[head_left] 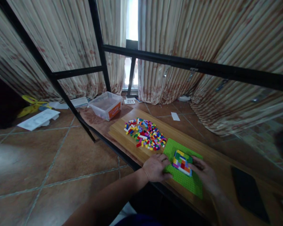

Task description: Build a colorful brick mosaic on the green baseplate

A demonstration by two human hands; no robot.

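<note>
A green baseplate (191, 183) lies on a wooden table (122, 133) in front of me. A small block of coloured bricks (182, 162) is built on its middle. My left hand (155, 168) rests on the plate's left edge with the fingers curled onto it. My right hand (206, 175) lies on the plate's right side, fingertips touching the brick block. A pile of loose coloured bricks (145, 133) is spread on the table beyond the plate.
A clear plastic box (106, 105) stands at the table's far end. A dark flat object (248, 193) lies on the table at my right. Black metal bars (169, 61) cross above. Papers (39, 119) and a yellow item (31, 105) lie on the tiled floor.
</note>
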